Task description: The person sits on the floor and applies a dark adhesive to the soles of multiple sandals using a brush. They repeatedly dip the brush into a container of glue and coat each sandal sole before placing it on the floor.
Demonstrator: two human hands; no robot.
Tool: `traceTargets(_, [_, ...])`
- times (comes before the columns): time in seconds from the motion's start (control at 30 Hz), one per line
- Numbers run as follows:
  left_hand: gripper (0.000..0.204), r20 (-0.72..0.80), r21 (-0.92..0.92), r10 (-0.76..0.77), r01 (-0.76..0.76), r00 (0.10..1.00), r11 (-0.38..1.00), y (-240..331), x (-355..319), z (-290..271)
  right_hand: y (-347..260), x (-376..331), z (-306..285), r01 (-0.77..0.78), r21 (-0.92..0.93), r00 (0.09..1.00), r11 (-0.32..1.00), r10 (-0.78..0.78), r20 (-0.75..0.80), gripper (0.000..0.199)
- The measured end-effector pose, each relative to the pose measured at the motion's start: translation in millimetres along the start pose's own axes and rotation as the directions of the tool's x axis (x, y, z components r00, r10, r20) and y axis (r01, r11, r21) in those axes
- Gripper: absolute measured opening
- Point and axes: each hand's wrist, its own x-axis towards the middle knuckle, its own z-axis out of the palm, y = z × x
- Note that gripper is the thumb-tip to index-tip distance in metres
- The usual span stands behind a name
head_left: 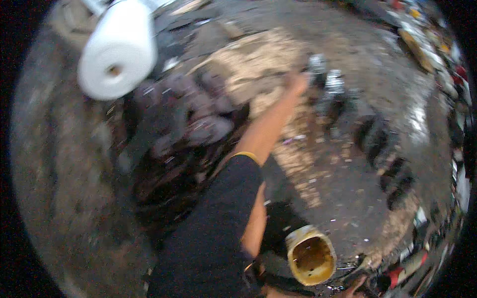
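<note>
My left arm stretches toward the upper right, and my left hand (296, 82) is at a dark item with a shiny silver top (317, 65). Motion smears its fingers, so I cannot make out whether they grip it. A second silver-topped item (334, 83) stands beside it, and a row of dark, blurred lumps (370, 134) curves down to the right. Low in the picture, what seems to be my right hand (354, 288) is near the ground, blurred and partly cut off. Close to it stands an open tub (312, 256) with a yellowish rim and brown inside.
At the upper left lies a large white roll (117, 59) with a brown core. Dark, glossy rounded bundles (198, 109) are heaped left of my arm. Tan crumbly material (263, 52) covers part of the ground. Mixed litter (447, 64) lines the right edge.
</note>
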Motion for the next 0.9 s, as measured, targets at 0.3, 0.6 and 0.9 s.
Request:
traceTargets(0.3, [0.033,0.026,0.326,0.785,-0.748,0.619,0.578,91,-237,-437,30,9,-28,0.268,0.243,0.956,0.932,-0.227,-0.186,0.054])
traceTargets(0.6, [0.049,0.238,0.388,-0.283,0.177,0.929,0.905,-118,-242,-671,-39,-63,13,0.221,-0.096,0.877,0.971,-0.155,0.456,0.026])
traceTargets(0.9, [0.059,0.1,0.226,0.24,-0.257,0.966,0.94,5,-347,-589,42,-72,59,0.482,-0.1,0.848,0.871,-0.434,0.303,0.021])
